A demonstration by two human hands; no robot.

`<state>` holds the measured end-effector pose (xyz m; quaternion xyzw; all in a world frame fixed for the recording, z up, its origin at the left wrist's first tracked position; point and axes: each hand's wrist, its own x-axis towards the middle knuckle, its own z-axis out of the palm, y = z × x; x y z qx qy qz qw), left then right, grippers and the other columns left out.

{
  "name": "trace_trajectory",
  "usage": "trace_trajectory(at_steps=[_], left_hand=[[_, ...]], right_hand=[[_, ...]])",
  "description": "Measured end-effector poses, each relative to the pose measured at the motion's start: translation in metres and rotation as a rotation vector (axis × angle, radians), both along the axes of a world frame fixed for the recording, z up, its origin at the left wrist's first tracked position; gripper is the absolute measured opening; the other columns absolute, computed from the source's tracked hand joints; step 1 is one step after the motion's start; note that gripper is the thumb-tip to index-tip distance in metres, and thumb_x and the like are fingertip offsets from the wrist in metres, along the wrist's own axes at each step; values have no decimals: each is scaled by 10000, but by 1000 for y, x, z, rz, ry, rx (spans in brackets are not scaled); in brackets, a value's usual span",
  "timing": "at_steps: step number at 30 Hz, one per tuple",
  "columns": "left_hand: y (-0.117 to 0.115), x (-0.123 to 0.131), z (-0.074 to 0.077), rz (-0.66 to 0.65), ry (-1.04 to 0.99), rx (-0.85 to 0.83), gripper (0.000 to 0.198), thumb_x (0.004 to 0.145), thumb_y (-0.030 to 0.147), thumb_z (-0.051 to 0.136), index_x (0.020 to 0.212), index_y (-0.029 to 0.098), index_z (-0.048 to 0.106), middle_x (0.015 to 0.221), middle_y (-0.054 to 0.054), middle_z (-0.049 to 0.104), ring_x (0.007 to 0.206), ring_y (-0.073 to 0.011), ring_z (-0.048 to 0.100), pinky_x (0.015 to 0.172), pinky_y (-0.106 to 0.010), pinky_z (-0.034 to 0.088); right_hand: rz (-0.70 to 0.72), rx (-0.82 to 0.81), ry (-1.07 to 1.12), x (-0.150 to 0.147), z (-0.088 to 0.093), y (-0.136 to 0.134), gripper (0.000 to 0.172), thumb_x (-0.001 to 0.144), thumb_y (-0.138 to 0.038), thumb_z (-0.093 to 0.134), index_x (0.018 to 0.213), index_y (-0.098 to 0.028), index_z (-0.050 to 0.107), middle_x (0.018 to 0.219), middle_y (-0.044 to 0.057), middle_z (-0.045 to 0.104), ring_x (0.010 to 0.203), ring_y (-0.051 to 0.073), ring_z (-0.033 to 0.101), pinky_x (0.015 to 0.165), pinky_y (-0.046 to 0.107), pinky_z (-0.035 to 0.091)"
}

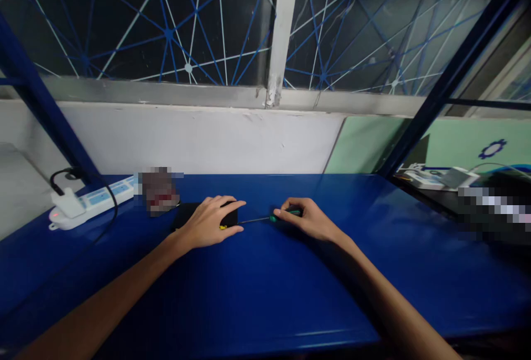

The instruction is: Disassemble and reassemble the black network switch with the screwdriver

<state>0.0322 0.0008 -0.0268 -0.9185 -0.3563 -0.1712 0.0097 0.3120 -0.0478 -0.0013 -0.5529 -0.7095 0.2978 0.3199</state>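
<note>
My left hand (209, 220) lies with spread fingers over a flat black object (229, 215) on the blue table. A small yellow mark shows between its thumb and fingers. In my right hand (306, 217) is a screwdriver (274, 218) with a black and green handle, gripped between thumb and fingers. Its thin metal shaft points left, and the tip is at the right edge of the black object, near my left fingertips. Whether the tip touches the object I cannot tell.
On the left of the blue table (249, 293) lie a white power strip (102, 199) with a plug and black cable, and a blurred dark item (161, 194). Blue posts stand at both sides. Devices and a white adapter (456, 177) sit at the right.
</note>
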Motion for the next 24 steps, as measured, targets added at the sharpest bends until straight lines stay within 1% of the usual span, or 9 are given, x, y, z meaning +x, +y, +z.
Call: trace_trajectory(at_steps=[2,5,9,11,15,19,21,24], left_hand=[[0,0,1,4,2,-2,537,891,525,577,1376,310,492,1356,-75,556,1177,-308,552,968,-478,430],[1,0,2,2,-13,-24,560,889,530,572,1393,309,470,1366,-73,556,1191,-300,548,965,-468,431],[-1,-1,5,-14,-46,-84,699,843,536,601,1461,299,378,1371,-77,561,1203,-308,547,967,-466,431],[-2,0,6,-31,-52,-102,768,818,520,614,1490,279,330,1358,-89,571,1190,-313,556,961,-466,432],[-5,2,7,-76,-71,-120,858,785,484,623,1523,246,256,1306,-106,598,1160,-313,569,942,-452,433],[-5,2,7,-102,-103,-133,923,763,480,641,1538,225,209,1264,-103,609,1111,-299,590,927,-428,439],[-5,2,7,-104,-99,-133,920,766,484,640,1536,217,212,1266,-105,608,1112,-302,588,923,-428,440],[-6,2,8,-97,-80,-132,898,770,494,638,1526,212,243,1275,-112,607,1111,-307,588,920,-431,440]], right_hand=[[-8,-16,23,1,2,0,429,771,-594,656,764,-165,668,625,-7,539,568,119,422,525,264,303],[-71,9,15,4,3,1,431,756,-591,665,722,-161,672,586,-14,510,547,114,393,510,265,274],[-199,96,-12,9,2,5,427,755,-581,660,682,-161,663,582,-9,508,551,119,400,513,269,273],[-222,108,-20,10,0,6,417,748,-573,665,673,-163,655,579,-10,509,552,121,408,514,270,277],[-216,107,-30,9,-2,7,419,748,-575,656,683,-161,661,572,-9,509,549,123,407,513,271,283],[-176,118,-47,6,-2,6,430,770,-579,635,714,-154,678,615,15,559,579,133,440,530,275,309],[-160,115,-52,4,-2,6,428,773,-575,636,723,-152,682,632,25,580,592,139,455,539,278,317],[-151,103,-48,3,-2,5,430,777,-579,633,723,-155,676,615,18,566,580,133,438,532,276,307]])
